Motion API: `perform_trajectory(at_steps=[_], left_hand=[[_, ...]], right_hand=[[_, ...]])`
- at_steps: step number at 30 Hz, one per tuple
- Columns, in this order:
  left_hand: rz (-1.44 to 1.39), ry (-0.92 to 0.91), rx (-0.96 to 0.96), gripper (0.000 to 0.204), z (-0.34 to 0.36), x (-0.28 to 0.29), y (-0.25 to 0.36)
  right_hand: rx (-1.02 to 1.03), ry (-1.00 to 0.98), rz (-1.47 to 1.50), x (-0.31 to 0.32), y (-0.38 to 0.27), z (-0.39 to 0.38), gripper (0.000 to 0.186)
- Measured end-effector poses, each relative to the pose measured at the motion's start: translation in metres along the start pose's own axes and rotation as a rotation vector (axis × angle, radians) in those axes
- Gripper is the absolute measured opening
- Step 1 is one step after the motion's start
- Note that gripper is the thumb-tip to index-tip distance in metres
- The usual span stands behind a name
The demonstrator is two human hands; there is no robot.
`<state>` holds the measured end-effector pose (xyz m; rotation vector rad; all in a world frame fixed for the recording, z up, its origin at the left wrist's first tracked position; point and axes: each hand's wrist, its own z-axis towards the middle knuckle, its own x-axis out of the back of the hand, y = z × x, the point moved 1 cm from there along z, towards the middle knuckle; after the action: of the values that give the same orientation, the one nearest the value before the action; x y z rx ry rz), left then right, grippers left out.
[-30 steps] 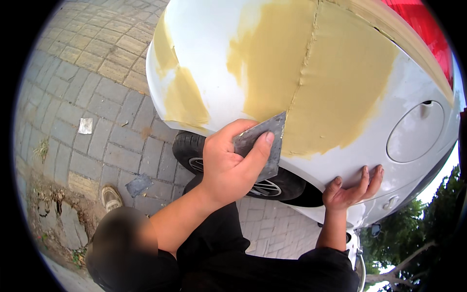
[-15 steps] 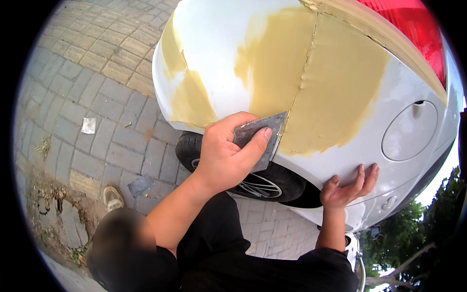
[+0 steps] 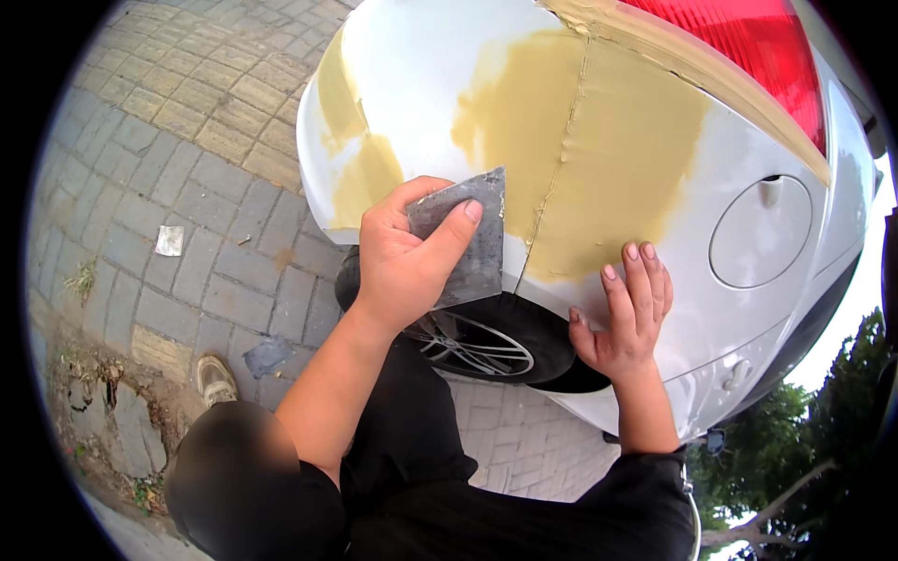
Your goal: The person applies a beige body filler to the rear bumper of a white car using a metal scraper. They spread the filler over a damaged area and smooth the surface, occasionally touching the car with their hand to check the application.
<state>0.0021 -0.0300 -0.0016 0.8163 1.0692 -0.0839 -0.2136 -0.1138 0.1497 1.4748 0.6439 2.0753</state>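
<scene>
A flat grey filler spreader [image 3: 472, 245] is pinched in my left hand [image 3: 404, 248], thumb laid across its face. It stands over the wheel arch, close to the panel seam. My right hand [image 3: 629, 318] is open, fingers stretched toward the lower edge of the tan body filler [image 3: 636, 154]; whether the fingertips touch the panel I cannot tell. The filler coats the white car's rear quarter [image 3: 412, 93] and bumper on both sides of a rough, lumpy seam [image 3: 564, 150]. Another filler patch [image 3: 367, 182] lies farther left on the bumper.
Below my hands is the wheel [image 3: 468, 346]. A round fuel flap [image 3: 762, 232] and red tail light [image 3: 748, 56] are at the right. On the brick paving [image 3: 215, 252] lie a white scrap [image 3: 169, 240] and a grey sheet [image 3: 268, 356], near a shoe [image 3: 216, 381].
My left hand has drawn the spreader left, away from the seam, turning its face more toward view. My right hand has moved up and left, from the lower panel to the filler's edge.
</scene>
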Motion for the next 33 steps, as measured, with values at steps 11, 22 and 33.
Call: perform_trajectory(at_steps=[11, 22, 33], left_hand=[[-0.242, 0.101, -0.158, 0.019, 0.008, 0.011, 0.03], [-0.264, 0.079, -0.163, 0.018, 0.0, 0.014, 0.037], [-0.244, 0.105, -0.169, 0.018, -0.005, 0.015, 0.045]], right_hand=[[0.492, -0.383, 0.519, -0.002, 0.015, 0.035, 0.059], [0.525, -0.761, 0.78, 0.0, -0.04, 0.041, 0.039], [0.653, -0.918, 0.035, -0.021, -0.043, 0.048, 0.081]])
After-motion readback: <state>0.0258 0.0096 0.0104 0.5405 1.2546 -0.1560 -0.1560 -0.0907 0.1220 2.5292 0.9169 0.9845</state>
